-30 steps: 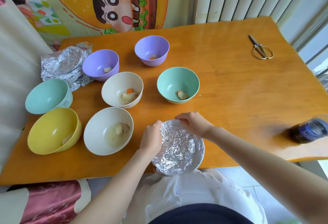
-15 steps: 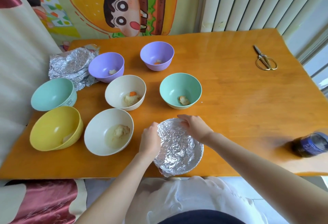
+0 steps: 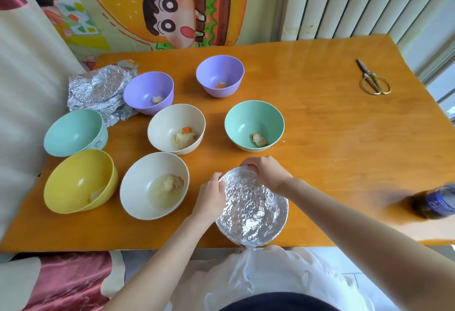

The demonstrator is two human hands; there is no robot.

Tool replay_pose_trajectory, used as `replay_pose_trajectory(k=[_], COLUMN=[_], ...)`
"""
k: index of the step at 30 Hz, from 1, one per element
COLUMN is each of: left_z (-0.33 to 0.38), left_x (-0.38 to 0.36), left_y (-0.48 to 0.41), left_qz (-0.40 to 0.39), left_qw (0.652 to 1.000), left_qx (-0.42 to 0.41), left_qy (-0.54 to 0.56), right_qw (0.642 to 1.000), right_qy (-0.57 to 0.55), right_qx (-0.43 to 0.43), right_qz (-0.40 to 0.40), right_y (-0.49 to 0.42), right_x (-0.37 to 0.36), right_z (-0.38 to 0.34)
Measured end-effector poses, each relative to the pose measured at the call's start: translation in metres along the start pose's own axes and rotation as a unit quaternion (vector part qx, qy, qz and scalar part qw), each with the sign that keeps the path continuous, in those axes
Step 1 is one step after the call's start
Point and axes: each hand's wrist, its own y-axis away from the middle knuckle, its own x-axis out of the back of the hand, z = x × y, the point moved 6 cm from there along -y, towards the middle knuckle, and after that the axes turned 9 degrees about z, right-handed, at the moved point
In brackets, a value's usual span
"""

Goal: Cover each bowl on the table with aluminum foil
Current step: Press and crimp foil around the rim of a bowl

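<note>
A bowl covered with crinkled aluminum foil (image 3: 251, 208) stands at the table's near edge. My left hand (image 3: 210, 196) grips its left rim, fingers curled over the foil edge. My right hand (image 3: 267, 171) pinches the foil at the far rim. Several uncovered bowls lie beyond: a white bowl (image 3: 154, 185) with food, a yellow bowl (image 3: 80, 180), a white bowl (image 3: 176, 128), a green bowl (image 3: 254, 124), two purple bowls (image 3: 148, 92) (image 3: 219, 75) and a pale green bowl (image 3: 75, 132). A pile of crumpled foil sheets (image 3: 98, 90) lies at the far left.
The orange wooden table (image 3: 332, 138) carries gold-handled scissors (image 3: 373, 81) at the far right and a dark blue bottle (image 3: 435, 202) at the right edge. A cartoon wall poster and a radiator stand behind the table.
The camera has tilted, so the table sits lower in view. Both hands stay on the foil-covered bowl's rim, with the right hand shifted slightly along the far edge.
</note>
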Motion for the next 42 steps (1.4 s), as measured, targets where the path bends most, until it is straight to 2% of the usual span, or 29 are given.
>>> replay_pose_trajectory(k=[4,11,15,21,29,35,38,42], left_z=[0.001,-0.010,-0.009,-0.011,-0.020,-0.024,-0.026,-0.026], left_x=[0.005,0.007,0.006,0.006,0.015,0.014,0.012,0.010], left_y=[-0.008,-0.008,-0.008,-0.004,0.001,0.005,0.010,0.016], left_qz=[-0.013,0.016,0.023,0.051,0.094,0.097,0.081,0.019], left_qw=[0.999,0.999,0.998,0.996,0.987,0.986,0.988,0.995], left_qx=[-0.028,0.002,0.009,0.028,0.081,0.089,0.091,0.083], left_qy=[0.027,0.048,0.061,0.068,0.098,0.101,0.095,0.054], right_qw=[0.998,0.999,0.999,0.999,0.994,0.995,0.996,0.999], right_qy=[-0.030,0.004,0.015,0.028,-0.036,0.006,0.025,0.032], right_qx=[0.034,-0.037,-0.040,-0.031,-0.077,-0.077,-0.069,-0.030], right_qz=[-0.036,-0.024,0.004,-0.020,0.070,0.065,0.040,0.014], right_y=[-0.003,0.004,0.004,-0.001,0.008,0.005,0.004,0.006], right_x=[-0.006,-0.009,-0.010,-0.009,0.004,-0.003,-0.003,-0.005], right_z=[-0.027,-0.010,-0.008,-0.010,0.000,-0.004,-0.005,-0.013])
